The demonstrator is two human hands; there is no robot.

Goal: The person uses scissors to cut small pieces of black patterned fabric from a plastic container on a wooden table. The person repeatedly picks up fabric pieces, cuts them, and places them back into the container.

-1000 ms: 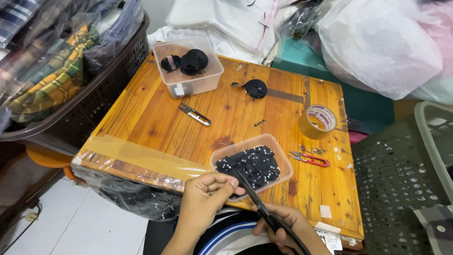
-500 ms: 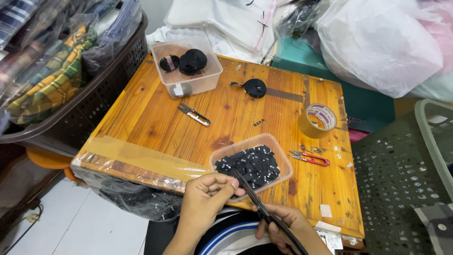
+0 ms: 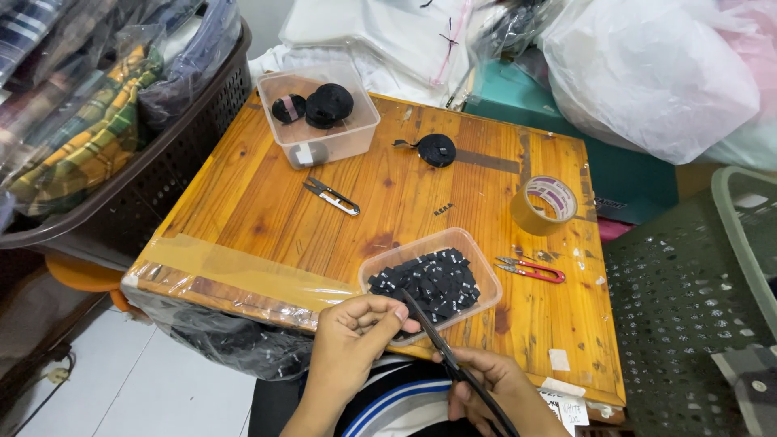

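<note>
Black strap (image 3: 453, 364) is running on a slant between the two hands at the near edge of the wooden table (image 3: 267, 210), its long axis climbing from lower right to upper left, with its free end lying over the near rim of the clear tub (image 3: 486, 279) that is holding cut black pieces (image 3: 429, 283). Going from the left, a dark basket (image 3: 186, 154) of bagged, folded cloth is standing beside the table, and a band of clear tape is lying across the table's near left edge. The left hand (image 3: 356, 340) is curling closed and pinching the strap's upper end, so it is the hand nearer the tub. Farther back, a second clear tub (image 3: 324, 137) is holding black rolls, with small grey snips (image 3: 332, 197) just in front of it and a loose black roll (image 3: 437, 150) to its right. The right hand (image 3: 494, 388) is clenching around the strap's lower stretch, below the table edge. Right of the tub, red-handled snips (image 3: 530, 269) are lying flat, a roll of brown tape (image 3: 546, 204) is sitting behind them, a small white label is showing at the near right corner, and pale plastic bags (image 3: 647, 73) are piling up behind a green chair (image 3: 696, 307).
</note>
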